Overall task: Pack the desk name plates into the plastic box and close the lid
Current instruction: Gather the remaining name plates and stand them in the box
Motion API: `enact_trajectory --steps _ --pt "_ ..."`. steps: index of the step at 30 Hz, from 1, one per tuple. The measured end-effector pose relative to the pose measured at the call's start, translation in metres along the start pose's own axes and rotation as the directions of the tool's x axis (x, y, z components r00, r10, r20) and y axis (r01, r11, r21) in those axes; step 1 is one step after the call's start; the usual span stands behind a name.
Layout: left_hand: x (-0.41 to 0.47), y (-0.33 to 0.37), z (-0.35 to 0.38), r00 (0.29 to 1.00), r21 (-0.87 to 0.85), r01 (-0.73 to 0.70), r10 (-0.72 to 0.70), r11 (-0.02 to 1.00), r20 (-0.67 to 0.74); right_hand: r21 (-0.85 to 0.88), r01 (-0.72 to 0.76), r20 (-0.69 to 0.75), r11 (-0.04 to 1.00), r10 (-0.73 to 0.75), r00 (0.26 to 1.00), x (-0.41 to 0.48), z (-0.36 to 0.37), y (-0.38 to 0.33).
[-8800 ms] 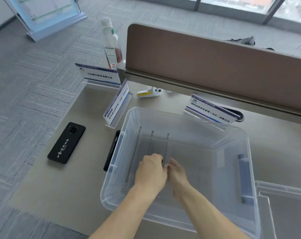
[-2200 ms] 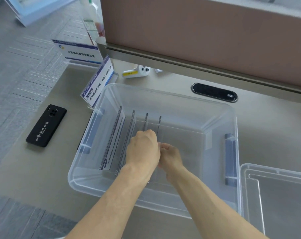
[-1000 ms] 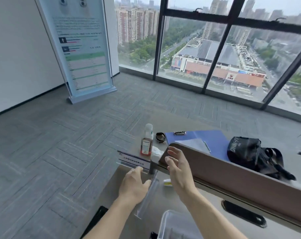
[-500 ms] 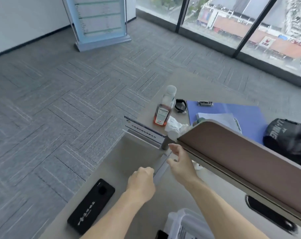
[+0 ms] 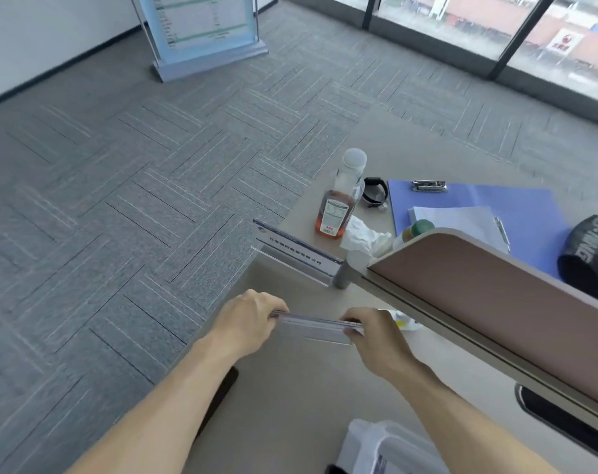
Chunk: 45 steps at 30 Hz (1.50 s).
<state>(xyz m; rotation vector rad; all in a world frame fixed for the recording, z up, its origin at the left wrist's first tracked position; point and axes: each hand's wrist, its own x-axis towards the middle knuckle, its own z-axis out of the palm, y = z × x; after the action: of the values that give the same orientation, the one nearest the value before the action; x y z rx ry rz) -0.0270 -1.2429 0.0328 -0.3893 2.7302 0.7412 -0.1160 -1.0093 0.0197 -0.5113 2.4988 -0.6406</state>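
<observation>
A clear acrylic desk name plate [image 5: 313, 328] is held edge-up above the desk, gripped at both ends. My left hand [image 5: 248, 321] pinches its left end and my right hand [image 5: 373, 336] pinches its right end. Another name plate [image 5: 297, 256] with a blue and white card stands at the desk's far left corner, beside the partition post. Only a corner of the clear plastic box [image 5: 385, 446] shows at the bottom edge, below and right of my hands. The lid is out of view.
A brown partition [image 5: 489, 302] runs along the desk's right side. Behind it stand a bottle of orange liquid [image 5: 338, 206], crumpled tissue [image 5: 366, 236], a blue clipboard [image 5: 479, 213] and a black bag [image 5: 592, 258]. A black phone [image 5: 222, 395] lies partly under my left forearm.
My hands have lifted the name plate and turned it crosswise, each hand now gripping one end. The camera has tilted down towards the desk, and the box corner shows more.
</observation>
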Motion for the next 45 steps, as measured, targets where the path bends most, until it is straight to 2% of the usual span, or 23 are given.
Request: enact_trajectory --steps 2,5,7,10,11,13,15,18,19,21,23,26,28,33,41,45 --pt "-0.001 0.003 -0.014 1.000 -0.013 -0.028 0.029 1.000 0.013 0.062 0.011 -0.045 0.998 -0.008 0.999 -0.007 -0.010 -0.004" --pt "-0.002 0.015 -0.054 0.997 -0.104 -0.070 0.074 0.992 0.029 0.289 0.009 -0.157 0.957 0.038 0.987 -0.024 -0.042 -0.016" --pt "-0.007 0.031 -0.090 0.992 -0.151 -0.117 0.123 0.982 0.031 0.442 0.045 -0.209 0.896 0.053 0.976 -0.039 -0.067 -0.026" --pt "-0.022 0.063 -0.146 0.979 -0.201 -0.197 0.202 0.960 0.003 0.611 0.179 -0.278 0.771 -0.002 0.960 -0.064 -0.110 -0.053" --pt "-0.028 0.075 -0.163 0.973 -0.220 -0.226 0.231 0.949 -0.005 0.666 0.206 -0.296 0.717 0.001 0.955 -0.075 -0.123 -0.061" --pt "-0.042 0.096 -0.194 0.959 -0.284 -0.274 0.282 0.919 -0.014 0.796 0.209 -0.324 0.568 0.107 0.940 -0.101 -0.146 -0.077" --pt "-0.058 0.115 -0.221 0.945 -0.379 -0.307 0.326 0.873 -0.014 0.915 0.191 -0.288 0.356 0.243 0.926 -0.128 -0.158 -0.092" --pt "-0.084 0.148 -0.247 0.908 -0.470 -0.369 0.420 0.802 0.003 0.981 0.191 -0.189 0.015 0.254 0.949 -0.167 -0.162 -0.122" --pt "-0.092 0.159 -0.251 0.898 -0.480 -0.377 0.440 0.792 0.019 0.977 0.203 -0.184 -0.056 0.244 0.952 -0.181 -0.163 -0.135" --pt "-0.110 0.181 -0.254 0.880 -0.481 -0.384 0.470 0.788 0.067 0.956 0.267 -0.228 -0.120 0.270 0.935 -0.208 -0.168 -0.153" --pt "-0.128 0.202 -0.254 0.861 -0.454 -0.393 0.493 0.800 0.123 0.943 0.326 -0.286 -0.073 0.326 0.901 -0.239 -0.176 -0.157" --pt "-0.157 0.236 -0.247 0.833 -0.447 -0.402 0.522 0.799 0.183 0.923 0.371 -0.383 0.101 0.335 0.861 -0.290 -0.183 -0.142" --pt "-0.178 0.258 -0.237 0.821 -0.458 -0.418 0.542 0.785 0.179 0.913 0.374 -0.408 0.162 0.354 0.842 -0.323 -0.183 -0.128" --pt "-0.231 0.309 -0.203 0.836 -0.466 -0.405 0.525 0.787 0.161 0.924 0.333 -0.383 0.191 0.425 0.820 -0.388 -0.176 -0.094" --pt "-0.311 0.370 -0.118 0.863 -0.454 -0.388 0.489 0.802 0.128 0.926 0.290 -0.371 0.242 0.448 0.813 -0.470 -0.161 -0.021" --pt "-0.341 0.393 -0.062 0.894 -0.495 -0.287 0.415 0.820 0.168 0.923 0.217 -0.361 0.319 0.513 0.779 -0.498 -0.146 0.021"
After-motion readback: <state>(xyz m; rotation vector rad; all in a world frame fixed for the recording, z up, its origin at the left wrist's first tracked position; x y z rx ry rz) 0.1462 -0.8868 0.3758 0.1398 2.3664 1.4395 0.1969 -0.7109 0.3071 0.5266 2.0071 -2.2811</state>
